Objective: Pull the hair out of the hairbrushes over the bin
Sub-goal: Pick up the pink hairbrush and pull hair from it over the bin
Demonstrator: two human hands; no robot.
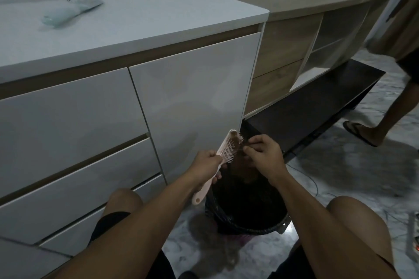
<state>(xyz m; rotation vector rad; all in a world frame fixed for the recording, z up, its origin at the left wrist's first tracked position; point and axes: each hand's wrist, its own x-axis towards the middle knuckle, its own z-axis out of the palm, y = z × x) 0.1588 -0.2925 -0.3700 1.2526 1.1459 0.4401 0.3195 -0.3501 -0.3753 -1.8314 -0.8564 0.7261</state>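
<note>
One pink plastic paddle hairbrush (223, 158) slants head-up in my left hand (207, 165), bristles toward my pinching right hand (264, 154), above the black-lined bin (247, 224).

No text, label, brand, number or sign can be read anywhere in the frame. The white cabinet fronts (68, 120) at left and centre are plain, the pink hairbrush (226, 152) near the centre carries no visible marking, and the items on the bench (158, 20) at upper left are too blurred to show any lettering.

Left grip (207, 162) clenched, right grip (264, 150) pinching
</note>
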